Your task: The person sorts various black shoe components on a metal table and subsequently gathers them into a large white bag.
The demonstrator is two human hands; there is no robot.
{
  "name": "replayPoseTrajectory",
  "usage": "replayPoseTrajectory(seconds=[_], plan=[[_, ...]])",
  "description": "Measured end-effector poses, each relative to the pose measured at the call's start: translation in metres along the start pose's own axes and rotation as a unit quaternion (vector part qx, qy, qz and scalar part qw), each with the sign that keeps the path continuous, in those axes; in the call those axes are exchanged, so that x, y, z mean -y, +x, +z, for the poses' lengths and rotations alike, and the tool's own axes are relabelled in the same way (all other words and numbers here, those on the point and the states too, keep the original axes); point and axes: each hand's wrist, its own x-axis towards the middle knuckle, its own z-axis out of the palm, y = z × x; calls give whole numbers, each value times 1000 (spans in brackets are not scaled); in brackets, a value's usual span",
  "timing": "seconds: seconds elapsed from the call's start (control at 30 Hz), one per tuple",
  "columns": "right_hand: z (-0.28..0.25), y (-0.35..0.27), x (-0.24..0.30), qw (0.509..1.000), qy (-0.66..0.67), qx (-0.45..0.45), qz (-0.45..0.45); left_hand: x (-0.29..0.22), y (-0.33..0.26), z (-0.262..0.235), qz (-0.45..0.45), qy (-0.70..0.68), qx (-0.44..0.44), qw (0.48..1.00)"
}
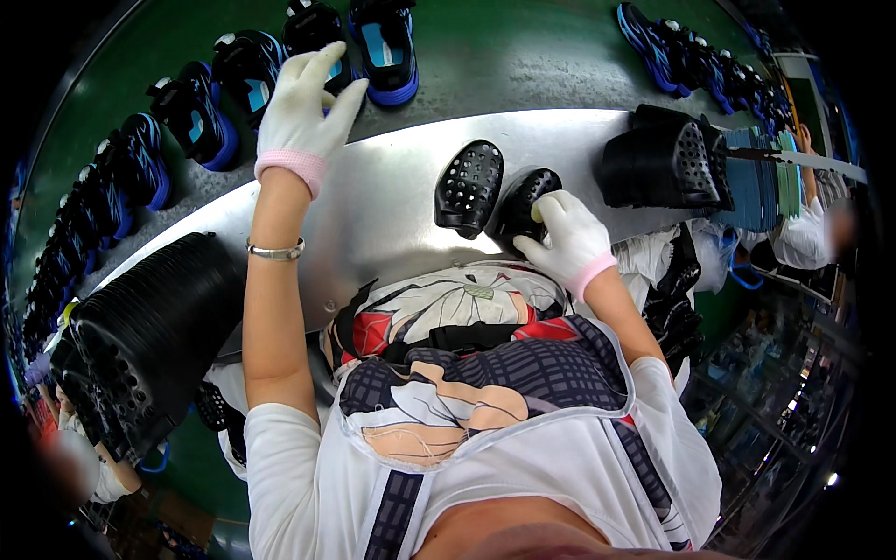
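My left hand (306,110), in a white glove with a pink cuff, reaches out over the row of shoes. Its fingers are spread and hold nothing; whether the fingertips touch the black-and-blue shoe (303,23) behind them I cannot tell. On the metal shelf in front of me lie two black perforated plastic shoe inserts. The left insert (469,187) lies by itself. Around the near end of the right insert (529,201) my gloved right hand (571,241) is closed, partly hiding it.
Black-and-blue shoes (390,56) line the green surface beyond the shelf (392,159), with another row (695,56) far right. Nested stacks of black inserts stand left (154,317) and right (658,163), the latter beside blue-green sheets (756,177). Other people work at both sides.
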Motion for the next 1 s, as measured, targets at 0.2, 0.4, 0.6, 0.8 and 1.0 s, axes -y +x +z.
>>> replayPoseTrajectory(seconds=[0.2,0.4,0.6,0.8,1.0], plan=[[-32,1,4,995,17,-84,-44,-12,-8,2,4,-118,77,990],[-66,24,52,965,56,-157,-204,-36,-24,18,-138,-541,279,781],[-50,48,77,959,136,-123,-215,-30,-38,22,-128,-686,266,665],[-33,69,86,979,169,-68,-93,-21,-40,28,-179,-637,105,742],[-25,86,87,981,159,-86,-74,-24,-32,28,-202,-674,67,707]])
